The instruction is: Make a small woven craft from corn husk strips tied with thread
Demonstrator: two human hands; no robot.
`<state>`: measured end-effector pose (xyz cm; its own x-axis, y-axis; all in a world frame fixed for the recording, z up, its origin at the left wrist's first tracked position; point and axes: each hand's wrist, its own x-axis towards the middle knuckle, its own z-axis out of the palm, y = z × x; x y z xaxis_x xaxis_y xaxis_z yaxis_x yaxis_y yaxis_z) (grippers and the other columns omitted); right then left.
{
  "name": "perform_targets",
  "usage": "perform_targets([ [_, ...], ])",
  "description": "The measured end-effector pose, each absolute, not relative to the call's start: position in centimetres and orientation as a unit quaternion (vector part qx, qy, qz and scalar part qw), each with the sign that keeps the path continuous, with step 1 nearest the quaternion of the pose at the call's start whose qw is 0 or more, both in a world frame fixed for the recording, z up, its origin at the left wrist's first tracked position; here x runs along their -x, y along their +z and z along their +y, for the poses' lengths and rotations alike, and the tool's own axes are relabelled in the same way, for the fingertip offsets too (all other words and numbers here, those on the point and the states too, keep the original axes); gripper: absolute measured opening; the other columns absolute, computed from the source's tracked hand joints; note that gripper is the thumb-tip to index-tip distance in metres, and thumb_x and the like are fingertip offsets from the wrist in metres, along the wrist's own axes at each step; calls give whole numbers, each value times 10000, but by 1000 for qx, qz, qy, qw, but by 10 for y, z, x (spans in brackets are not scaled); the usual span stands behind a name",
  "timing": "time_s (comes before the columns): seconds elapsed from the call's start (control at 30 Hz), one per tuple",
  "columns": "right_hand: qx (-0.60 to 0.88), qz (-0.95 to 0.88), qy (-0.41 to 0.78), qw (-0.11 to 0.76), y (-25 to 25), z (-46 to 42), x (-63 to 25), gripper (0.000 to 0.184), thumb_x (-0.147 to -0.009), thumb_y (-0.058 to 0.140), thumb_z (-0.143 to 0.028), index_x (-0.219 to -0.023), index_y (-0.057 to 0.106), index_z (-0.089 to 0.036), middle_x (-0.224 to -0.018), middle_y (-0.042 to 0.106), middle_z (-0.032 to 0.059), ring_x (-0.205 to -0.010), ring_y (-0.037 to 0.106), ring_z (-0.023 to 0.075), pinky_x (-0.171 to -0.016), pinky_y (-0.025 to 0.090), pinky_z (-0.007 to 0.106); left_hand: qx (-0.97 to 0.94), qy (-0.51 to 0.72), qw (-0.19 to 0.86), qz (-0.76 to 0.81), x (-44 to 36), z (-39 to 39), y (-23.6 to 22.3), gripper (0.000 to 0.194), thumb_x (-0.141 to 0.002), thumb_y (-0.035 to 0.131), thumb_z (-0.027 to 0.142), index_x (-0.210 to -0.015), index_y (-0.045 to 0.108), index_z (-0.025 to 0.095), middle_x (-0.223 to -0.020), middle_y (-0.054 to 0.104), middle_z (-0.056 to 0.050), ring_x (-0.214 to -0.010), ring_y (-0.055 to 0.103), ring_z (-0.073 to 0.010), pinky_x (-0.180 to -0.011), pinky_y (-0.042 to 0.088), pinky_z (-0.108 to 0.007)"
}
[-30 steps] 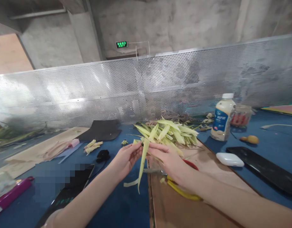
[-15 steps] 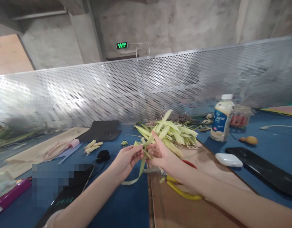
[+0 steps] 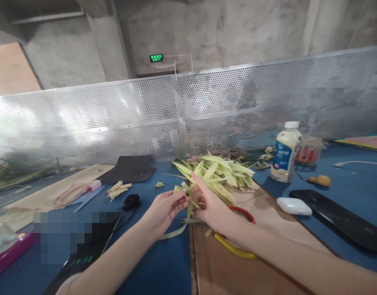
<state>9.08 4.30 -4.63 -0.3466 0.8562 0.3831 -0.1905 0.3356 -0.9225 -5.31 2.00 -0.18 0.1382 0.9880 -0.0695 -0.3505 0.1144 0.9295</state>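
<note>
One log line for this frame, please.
left hand: pinching green strip | right hand: at strip | beyond: leaf pile | right: bottle

1. At 12 o'clock, the perforated screen (image 3: 206, 98) is silvery metal, shiny in patches; above it, the wall (image 3: 176, 28) looks like rough, matt concrete.
2. The desk (image 3: 163, 266) has a smooth blue surface with low sheen.
3. Towards 5 o'clock, the brown board (image 3: 225, 274) looks like smooth wood.
4. Just below centre, the leaf strips (image 3: 237, 176) look fibrous, with a soft satin finish.
5. At 3 o'clock, the bottle (image 3: 283, 157) and tub (image 3: 309, 150) are clear, shiny plastic.
6. At 4 o'clock, the phone (image 3: 338, 219) is glossy black.
</note>
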Motion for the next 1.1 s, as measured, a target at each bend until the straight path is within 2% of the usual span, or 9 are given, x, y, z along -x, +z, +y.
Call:
perform_targets([
  [0.13,259,-640,505,517,-41,39,-89,881,-565,634,-44,-1317,268,-324,-911,491,-10,-640,468,83,-567,409,203,-411,528,630,394,52,17,-1,40,-742,590,85,-719,615,65,-694,627,-68,-625,591,-81,-631,522,-146],
  [0.33,261,-592,554,524,-32,32,-89,807,-586,694,-141,-1277,296,-265,-849,481,-26,-696,499,101,-641,432,245,-435,544,609,380,50,13,4,58,-756,580,139,-733,602,91,-726,611,-61,-679,579,-97,-617,493,-163],
  [0.6,309,-505,602,536,-20,23,-86,603,-617,710,-304,-1144,437,-200,-777,559,-21,-702,575,134,-649,484,269,-475,531,602,361,49,12,5,121,-761,574,211,-699,601,111,-697,580,-35,-664,531,-109,-625,447,-212],
  [0.73,279,-451,644,552,-19,24,-86,407,-660,671,-360,-998,520,-192,-775,626,7,-680,619,176,-627,510,309,-482,518,610,357,46,11,4,179,-775,563,265,-749,617,96,-705,572,-38,-663,513,-103,-609,422,-204],
  [0.87,275,-436,668,537,-26,29,-87,287,-705,615,-400,-878,550,-181,-704,643,27,-617,630,188,-593,519,327,-483,511,621,346,43,9,4,217,-770,573,301,-740,617,91,-673,538,-16,-617,478,-74,-582,401,-179],
  [1.0,279,-443,667,531,-29,34,-91,271,-715,592,-436,-798,571,-179,-680,650,31,-609,633,184,-542,521,300,-475,505,642,329,43,10,0,221,-758,591,306,-699,599,93,-682,526,-15,-598,466,-63,-564,391,-171],
  [1.1,289,-449,662,525,-29,35,-93,307,-722,573,-467,-789,588,-168,-647,649,32,-522,614,163,-481,512,278,-463,509,651,320,45,12,-2,219,-772,576,305,-684,578,105,-673,507,-2,-583,459,-56,-566,388,-174],
])
